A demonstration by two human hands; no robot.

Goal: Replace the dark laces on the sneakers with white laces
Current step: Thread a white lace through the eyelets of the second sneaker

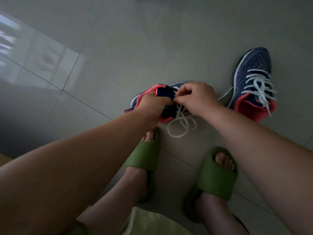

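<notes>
Grey tiled floor, glossy, wide bare stretch toward the far and left edges, light reflected at the far left. Two sneakers, blue knit with pink lining. First sneaker lifted off the floor just ahead of the feet, gripped by the left hand, fingers curled round its collar and tongue. Right hand just beside, fingers closed in a pinch on the white lace at the eyelets; loose ends of that lace looping down onto the floor between sneaker and feet. Second sneaker standing on the floor to the right, apart from the hands, already threaded with its own white lace, ends untied and trailing over the collar. Two white laces in all. Two green slides on the feet at the near edge, close under the held sneaker.
</notes>
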